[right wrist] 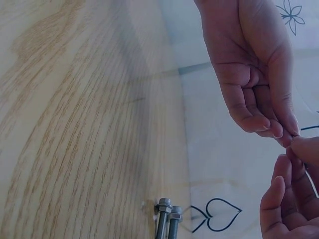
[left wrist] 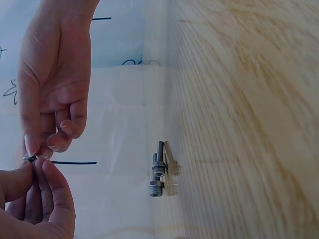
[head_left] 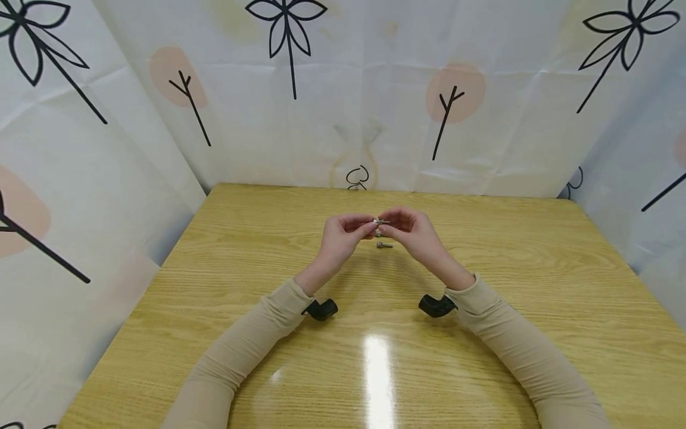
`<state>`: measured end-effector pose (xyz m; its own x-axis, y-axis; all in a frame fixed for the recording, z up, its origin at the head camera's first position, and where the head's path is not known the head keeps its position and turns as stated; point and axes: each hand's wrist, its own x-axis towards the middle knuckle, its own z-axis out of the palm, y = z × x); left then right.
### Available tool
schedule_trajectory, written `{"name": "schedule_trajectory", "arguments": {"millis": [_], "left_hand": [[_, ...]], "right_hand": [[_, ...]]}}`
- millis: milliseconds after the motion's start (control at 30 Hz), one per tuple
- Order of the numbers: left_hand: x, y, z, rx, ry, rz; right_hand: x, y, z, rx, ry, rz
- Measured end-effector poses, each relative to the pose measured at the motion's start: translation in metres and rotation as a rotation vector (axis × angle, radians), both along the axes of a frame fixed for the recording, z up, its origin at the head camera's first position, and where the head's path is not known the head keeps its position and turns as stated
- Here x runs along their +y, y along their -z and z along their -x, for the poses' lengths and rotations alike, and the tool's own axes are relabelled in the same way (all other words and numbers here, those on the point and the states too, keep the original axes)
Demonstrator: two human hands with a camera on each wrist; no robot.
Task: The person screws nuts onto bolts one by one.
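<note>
In the head view both hands meet over the far middle of the table. My left hand (head_left: pixel 343 235) pinches the head end of a small metal bolt (head_left: pixel 382 221) between thumb and fingers. At the same bolt, my right hand (head_left: pixel 412 232) has its thumb and forefinger tips pinched close to the first hand's. A bit of metal, apparently a nut (left wrist: pixel 30 158), shows between the fingertips in the left wrist view; the fingers hide most of the bolt. Below the hands, two more bolts lie side by side, a nearer bolt (head_left: pixel 384 245) and a farther bolt (head_left: pixel 379 234), each with a nut near its head.
The wood-grain table (head_left: pixel 257 238) reaches a patterned white cloth (head_left: pixel 321 131) at the back and sides. A black wrist device (head_left: pixel 321 310) sits under the left sleeve, another black device (head_left: pixel 436 305) under the right. Light reflects off the table's front.
</note>
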<state>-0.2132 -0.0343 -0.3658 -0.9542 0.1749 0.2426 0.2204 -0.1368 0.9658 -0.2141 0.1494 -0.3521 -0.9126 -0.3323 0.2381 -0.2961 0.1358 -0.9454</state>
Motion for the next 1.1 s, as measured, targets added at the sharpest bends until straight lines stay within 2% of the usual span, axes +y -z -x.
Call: {"name": "schedule_trajectory", "arguments": {"millis": [233,367,500,700,833,1000,1100], "left_hand": [[0.0,0.002,-0.001,0.008,0.007,0.002],[0.001,0.003,0.0,0.009,0.009,-0.016],[0.001,0.004,0.001,0.01,0.01,-0.02],[-0.001,0.002,0.0,-0.01,0.024,-0.009],[-0.002,-0.007,-0.005,-0.02,0.039,-0.004],[-0.003,-0.021,-0.016,-0.019,0.033,0.01],[-0.002,-0.023,-0.018,-0.008,0.044,0.005]], "right_hand": [[0.001,0.0,0.0,-0.009,0.023,-0.102],[0.001,0.0,-0.001,-0.024,0.018,-0.07],[0.002,0.0,-0.001,0.001,-0.005,-0.019],[0.003,-0.001,0.001,0.005,0.018,-0.111],[0.005,0.0,-0.001,-0.027,0.007,-0.06],[0.004,-0.002,-0.003,-0.01,-0.005,-0.022],[0.003,-0.005,-0.002,-0.016,0.008,-0.031]]}}
